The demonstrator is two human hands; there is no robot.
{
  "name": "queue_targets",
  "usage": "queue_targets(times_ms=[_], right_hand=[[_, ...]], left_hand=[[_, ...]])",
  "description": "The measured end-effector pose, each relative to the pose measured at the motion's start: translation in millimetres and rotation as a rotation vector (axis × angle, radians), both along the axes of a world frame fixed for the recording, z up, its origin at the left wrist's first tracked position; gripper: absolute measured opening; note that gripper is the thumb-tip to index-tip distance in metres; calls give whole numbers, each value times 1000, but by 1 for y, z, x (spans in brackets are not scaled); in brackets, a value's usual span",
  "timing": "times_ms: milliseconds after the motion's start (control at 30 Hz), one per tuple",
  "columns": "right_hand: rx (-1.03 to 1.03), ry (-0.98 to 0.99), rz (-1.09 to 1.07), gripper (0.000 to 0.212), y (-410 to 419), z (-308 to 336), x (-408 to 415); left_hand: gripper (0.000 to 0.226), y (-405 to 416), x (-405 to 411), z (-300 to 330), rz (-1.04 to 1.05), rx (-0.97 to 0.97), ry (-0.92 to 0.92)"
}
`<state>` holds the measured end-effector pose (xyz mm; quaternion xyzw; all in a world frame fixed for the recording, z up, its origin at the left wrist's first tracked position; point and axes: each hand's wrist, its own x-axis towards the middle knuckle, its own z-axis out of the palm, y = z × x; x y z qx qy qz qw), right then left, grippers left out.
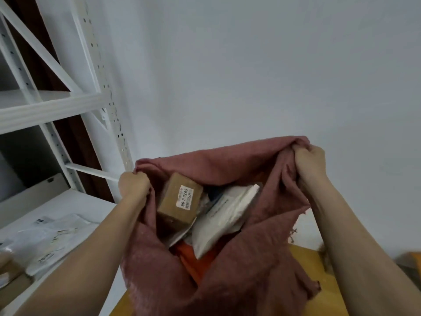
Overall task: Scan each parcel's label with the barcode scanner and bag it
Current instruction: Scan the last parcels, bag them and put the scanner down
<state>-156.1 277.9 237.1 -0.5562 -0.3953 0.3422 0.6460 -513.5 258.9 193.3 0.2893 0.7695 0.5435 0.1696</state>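
A dusty-pink woven bag (239, 265) hangs open in front of me. My left hand (134, 184) grips its rim on the left, and my right hand (311, 160) grips the bunched rim on the right. Inside, a brown cardboard box (180, 199) with a white printed label (185, 197) leans on its side. Beside it lies a white plastic mailer (225, 215), and something orange (196, 263) shows beneath them. No barcode scanner is in view.
A white metal shelving rack (91, 87) stands to the left. Its lower shelf (75, 208) holds several white plastic parcels (38, 242). Below the bag is a yellow-brown surface (305, 263). A plain white wall fills the background.
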Motion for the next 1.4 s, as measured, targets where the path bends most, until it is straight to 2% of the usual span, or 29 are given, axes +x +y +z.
queue_targets(times_ms=[133,167,233,300,333,400,467,500,567,667,700,767,867,967,1100,1133,1200,1233,1300,1333,1367,1400], right_hand=[[-270,-55,175,12,2,-22,3],[-237,-56,150,12,3,-24,5],[-71,-43,-42,18,2,-19,15],[45,111,-218,25,4,-18,31],[22,164,-268,28,5,-26,38],[-145,181,-201,34,10,-55,43],[-294,167,8,34,9,-75,37],[-285,154,46,37,5,-72,32],[-75,150,-41,47,1,-50,32],[146,146,-154,43,-8,-23,40],[129,151,-128,43,-7,-26,41],[-98,91,-29,35,-2,-51,40],[-400,18,55,18,0,-86,36],[-453,-60,112,12,-6,-92,38],[-456,-266,190,10,-11,-88,39],[-475,-367,192,20,-11,-88,39],[-556,-664,197,39,-14,-86,36],[-563,-762,209,41,-16,-84,34],[-536,-819,227,40,-20,-79,32],[-516,-823,214,35,-23,-75,30],[-487,-822,183,29,-24,-73,29],[-432,-839,139,23,-27,-71,27]], left_hand=[[20,-8,5,-13,-3,-73,-42],[21,-9,5,-17,27,-52,-81],[31,-6,-1,-21,184,67,-90],[34,-3,-9,-17,307,182,-33],[33,-4,-9,-18,300,215,-30],[31,-5,-5,-27,202,175,-114],[28,-4,5,-32,98,48,-207],[30,0,7,-27,103,59,-221],[38,12,1,-7,195,188,-153],[30,19,-5,22,276,397,-41],[24,18,-5,19,239,377,-6],[19,13,7,-1,131,237,-14],[11,12,16,-38,-97,60,-280],[8,12,15,-51,-140,-26,-361],[6,10,23,-49,-150,-69,-213],[16,9,25,-48,-127,-93,-103],[50,9,33,-48,-92,-122,203],[50,7,38,-47,-111,-61,342],[27,6,52,-44,-235,4,504],[13,6,62,-42,-330,-25,499],[9,7,72,-41,-456,-106,465],[18,7,82,-42,-596,-218,429]])
